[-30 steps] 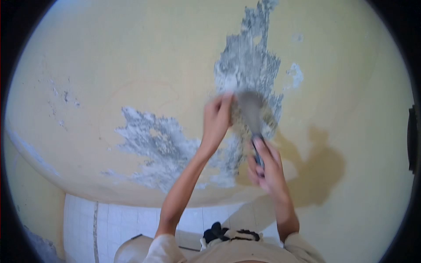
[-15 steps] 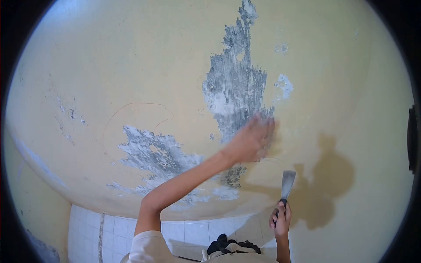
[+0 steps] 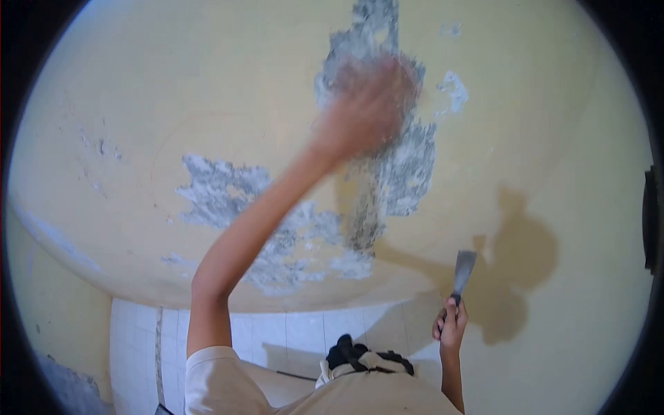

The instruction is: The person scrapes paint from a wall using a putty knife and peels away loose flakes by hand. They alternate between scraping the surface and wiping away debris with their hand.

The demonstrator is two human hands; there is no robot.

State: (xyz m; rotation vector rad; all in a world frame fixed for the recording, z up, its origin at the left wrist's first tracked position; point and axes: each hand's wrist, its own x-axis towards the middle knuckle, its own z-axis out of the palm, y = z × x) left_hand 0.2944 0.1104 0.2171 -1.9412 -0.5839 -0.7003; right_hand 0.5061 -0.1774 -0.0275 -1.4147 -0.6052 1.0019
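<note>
A yellow wall [image 3: 263, 83] bears a tall rough patch of bare grey plaster [image 3: 411, 166] where the paint is gone. Over the upper part of this patch my left hand [image 3: 370, 97] is raised, its fingers smeared by motion and the plaster behind them partly covered. My right hand [image 3: 451, 325] is closed round the dark handle of a putty knife [image 3: 465, 268] at the lower right. The knife's flat metal blade points up, away from the grey patch.
Lower on the wall spreads another peeled patch [image 3: 214, 187], and a small white chip mark [image 3: 454, 92] lies to the right. White floor tiles [image 3: 304, 328] run along the wall's foot. My shadow [image 3: 522, 252] falls on the wall at right.
My left hand has moved up and left across the grey patch. The view has tipped downward, so the wall marks sit higher. My right hand still holds the putty knife.
</note>
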